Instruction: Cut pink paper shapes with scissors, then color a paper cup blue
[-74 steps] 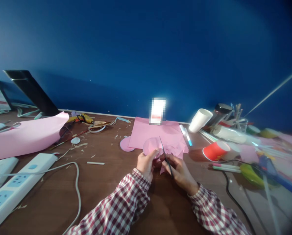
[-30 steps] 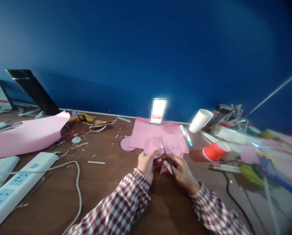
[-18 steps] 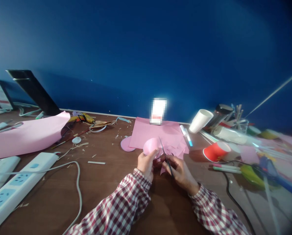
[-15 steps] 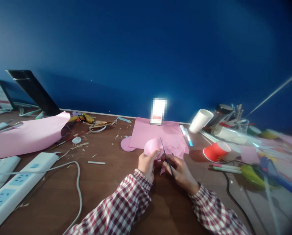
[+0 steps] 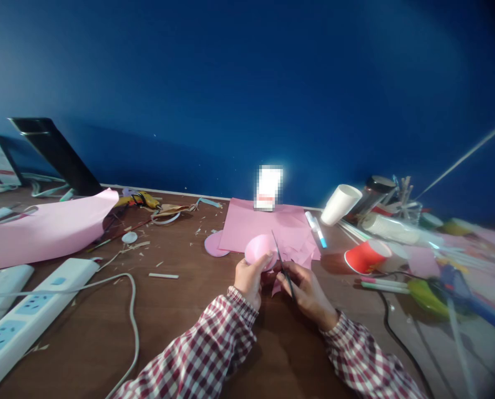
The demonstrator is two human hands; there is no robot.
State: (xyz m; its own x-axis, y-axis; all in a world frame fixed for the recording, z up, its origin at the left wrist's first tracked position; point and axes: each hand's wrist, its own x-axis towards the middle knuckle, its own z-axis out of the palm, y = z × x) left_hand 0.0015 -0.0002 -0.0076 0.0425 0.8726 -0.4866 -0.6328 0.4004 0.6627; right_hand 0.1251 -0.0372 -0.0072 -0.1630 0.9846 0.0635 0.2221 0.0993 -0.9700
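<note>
My left hand [image 5: 249, 280] is closed on a rounded piece of pink paper [image 5: 258, 248], thumb on top. Scissors with dark blades [image 5: 287, 277] are gripped in my right hand [image 5: 309, 291], their tips pointing up and away at the right edge of that piece. A narrow pink strip hangs below the blades, between my hands. Behind them lies a larger pink sheet [image 5: 241, 224] with cut scraps [image 5: 303, 248] on its right part. A rounded pink piece [image 5: 215, 245] lies partly under the sheet's left edge.
A bright phone-like screen [image 5: 269, 188], blurred out, stands at the back. Right are a marker [image 5: 316, 229], a white paper cup [image 5: 341, 205], a red cup [image 5: 367, 257] and blurred clutter. Left are a power strip [image 5: 35, 305], its cable [image 5: 134, 321] and a curled pink sheet [image 5: 48, 230].
Almost nothing differs. The scissors and the paper piece have shifted very slightly against each other; both hands keep their grip in the same place.
</note>
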